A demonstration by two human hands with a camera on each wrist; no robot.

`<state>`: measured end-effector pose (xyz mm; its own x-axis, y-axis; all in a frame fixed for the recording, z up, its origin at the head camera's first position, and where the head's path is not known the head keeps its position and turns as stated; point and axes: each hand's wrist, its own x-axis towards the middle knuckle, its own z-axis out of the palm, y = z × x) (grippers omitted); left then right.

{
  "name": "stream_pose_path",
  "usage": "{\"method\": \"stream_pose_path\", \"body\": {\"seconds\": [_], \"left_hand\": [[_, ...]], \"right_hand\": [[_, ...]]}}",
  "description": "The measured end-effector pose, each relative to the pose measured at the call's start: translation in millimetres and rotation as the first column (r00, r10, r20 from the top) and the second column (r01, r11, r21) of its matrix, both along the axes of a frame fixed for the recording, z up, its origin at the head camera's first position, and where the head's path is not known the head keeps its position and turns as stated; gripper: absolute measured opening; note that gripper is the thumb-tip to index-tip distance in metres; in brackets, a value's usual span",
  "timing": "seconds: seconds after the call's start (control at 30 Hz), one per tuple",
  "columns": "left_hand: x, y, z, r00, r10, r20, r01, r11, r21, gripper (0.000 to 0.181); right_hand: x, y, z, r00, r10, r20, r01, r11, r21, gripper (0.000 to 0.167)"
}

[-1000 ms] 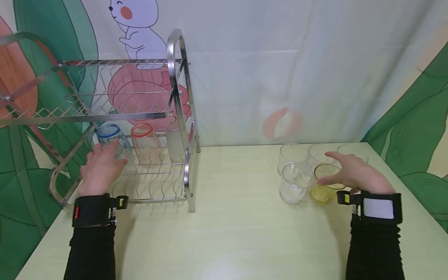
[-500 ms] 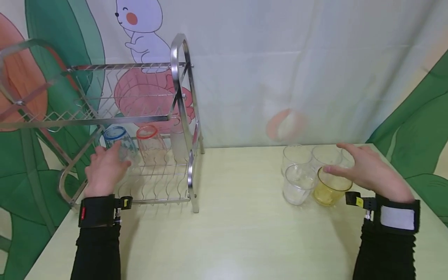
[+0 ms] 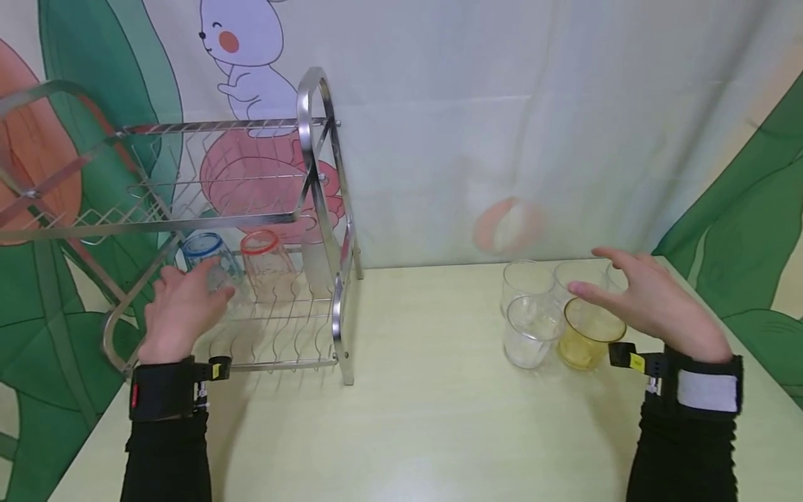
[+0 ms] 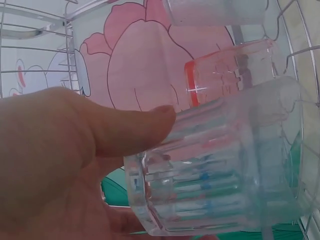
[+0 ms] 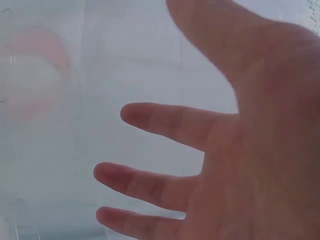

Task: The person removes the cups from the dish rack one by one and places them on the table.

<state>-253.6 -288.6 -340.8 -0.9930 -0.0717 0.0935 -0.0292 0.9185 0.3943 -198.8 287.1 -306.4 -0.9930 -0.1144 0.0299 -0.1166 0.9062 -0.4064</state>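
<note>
My left grip (image 3: pixel 178 307) holds a clear ribbed glass (image 4: pixel 210 185) at its thick end, thumb laid along the upper edge and fingers underneath. This glass is on the lower tier of the wire rack (image 3: pixel 238 223). No change in this grip over the last second.

My right grip (image 3: pixel 655 300) is empty, fingers straight and spread. Change noted: a second ago my thumb crossed the rim of the yellow glass (image 3: pixel 590 338); it now shows above that rim, the hand having lifted. The glass stands upright in practically the same spot. I judge that it is not in hand, and that only the left grip has work under control.

Beyond the left grip, in the rack: a tapered glass with a blue ring (image 3: pixel 203 244), a similar one with a red ring (image 3: pixel 260 242), both ring uppermost, and a frosted-looking glass (image 3: pixel 318 268). Rack frame: flat, polished metal bars; tiers of thin, wavy wire.

Around the yellow glass: a smooth, clear straight-sided glass (image 3: pixel 530 338) just beside it, further clear glasses behind, partly hidden by my hand. All on the pale, faintly grained desk (image 3: pixel 426 418), before a printed cloth (image 3: pixel 433 181) with soft creases.
</note>
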Motion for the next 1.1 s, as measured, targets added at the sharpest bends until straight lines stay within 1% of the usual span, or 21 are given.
{"method": "stream_pose_path", "body": {"seconds": [0.1, 0.17, 0.3, 0.4, 0.5, 0.6, 0.63, 0.7, 0.8, 0.9, 1.03, 1.07, 1.1], "left_hand": [[-1.0, -0.3, 1.8, 1.000, -0.014, -0.014, 0.014, 1.000, 0.010, 0.062], [0.6, -1.9, 1.2, 1.000, -0.005, -0.024, 0.006, 1.000, 0.020, 0.061], [8.3, -4.7, 0.8, 0.998, 0.001, -0.064, 0.002, 0.999, 0.053, 0.060], [13.7, -4.9, 4.4, 0.996, -0.027, -0.084, 0.034, 0.995, 0.091, 0.061], [14.7, -3.2, 9.9, 0.997, -0.063, -0.051, 0.069, 0.987, 0.147, 0.065], [15.7, -2.3, 13.2, 0.996, -0.086, 0.018, 0.080, 0.973, 0.217, 0.070], [15.8, -1.8, 13.9, 0.995, -0.097, 0.035, 0.086, 0.967, 0.240, 0.071], [17.5, -2.0, 14.8, 0.991, -0.125, 0.041, 0.109, 0.953, 0.283, 0.070], [22.3, -3.5, 16.0, 0.985, -0.174, 0.012, 0.159, 0.927, 0.341, 0.068], [27.7, -5.1, 18.5, 0.977, -0.213, -0.010, 0.200, 0.899, 0.390, 0.068], [30.4, -5.0, 22.0, 0.965, -0.261, 0.010, 0.227, 0.855, 0.467, 0.069], [30.4, -5.2, 22.3, 0.960, -0.279, 0.013, 0.237, 0.839, 0.490, 0.069], [30.2, -5.4, 22.2, 0.954, -0.298, 0.019, 0.245, 0.818, 0.520, 0.069]], "right_hand": [[1.1, -4.3, 2.2, 0.999, 0.001, -0.033, -0.001, 1.000, 0.005, 0.090], [0.8, -8.3, 2.6, 0.999, 0.006, -0.054, -0.006, 1.000, -0.006, 0.089], [2.4, -15.9, 2.4, 0.993, 0.009, -0.121, -0.018, 0.997, -0.071, 0.084], [2.4, -20.6, 4.6, 0.985, 0.019, -0.169, -0.042, 0.991, -0.130, 0.081], [0.9, -23.4, 9.8, 0.982, 0.039, -0.183, -0.073, 0.980, -0.185, 0.081], [0.4, -25.6, 14.2, 0.981, 0.064, -0.181, -0.107, 0.965, -0.240, 0.080], [1.0, -26.2, 14.9, 0.981, 0.070, -0.183, -0.116, 0.959, -0.257, 0.079], [1.6, -28.6, 15.7, 0.978, 0.081, -0.192, -0.135, 0.949, -0.285, 0.079], [1.1, -35.0, 16.8, 0.971, 0.101, -0.216, -0.166, 0.936, -0.311, 0.079], [0.0, -40.6, 17.9, 0.967, 0.111, -0.229, -0.183, 0.929, -0.321, 0.078], [0.5, -41.3, 18.9, 0.970, 0.096, -0.225, -0.169, 0.928, -0.331, 0.078], [0.5, -41.0, 18.8, 0.969, 0.093, -0.229, -0.168, 0.927, -0.335, 0.078], [0.2, -40.9, 18.6, 0.968, 0.093, -0.235, -0.172, 0.924, -0.342, 0.079]]}}
